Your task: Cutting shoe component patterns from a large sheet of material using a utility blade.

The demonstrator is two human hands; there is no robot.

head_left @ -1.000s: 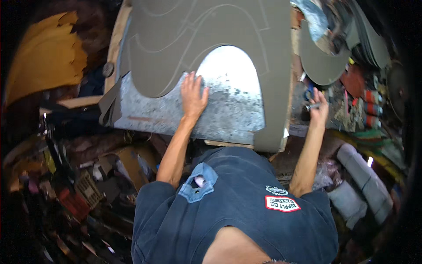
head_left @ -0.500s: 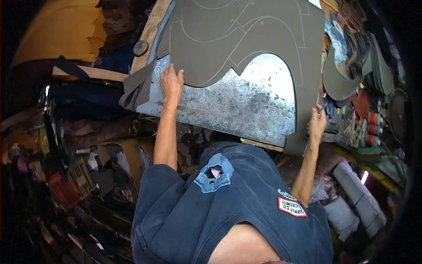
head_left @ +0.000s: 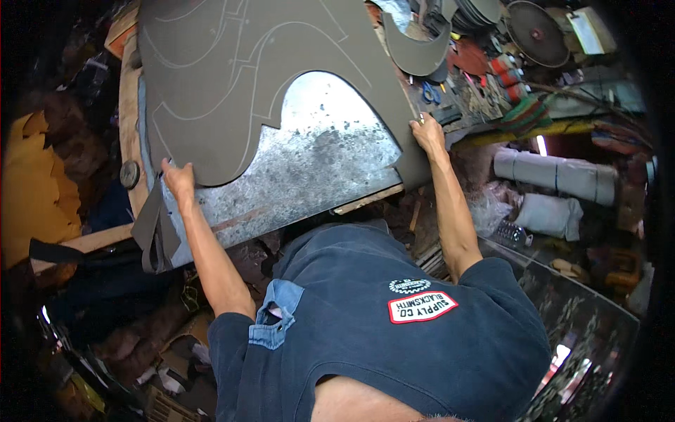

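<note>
A large grey-brown sheet, flat and stiff-looking, with pale curved outlines drawn on it, lies over a mottled metal plate. Its near edge is cut in a wavy line, so the metal shows below. At the sheet's lower left corner, my left hand grips the edge between thumb and fingers. My right hand is closed around the right edge, its fingertips partly hidden. A ring-like glint shows on one of its fingers.
A wooden beam with a round dark disc runs along the left. Curved dark cut pieces, blue-handled scissors and red-and-white spools lie right. Dark strips hang at the near left corner. Wrapped rolls lie lower right.
The view has swung right, so the sheet appears farther left. My left hand has gone from lying flat on the metal to gripping the sheet's corner. My right hand stays at the right edge.
</note>
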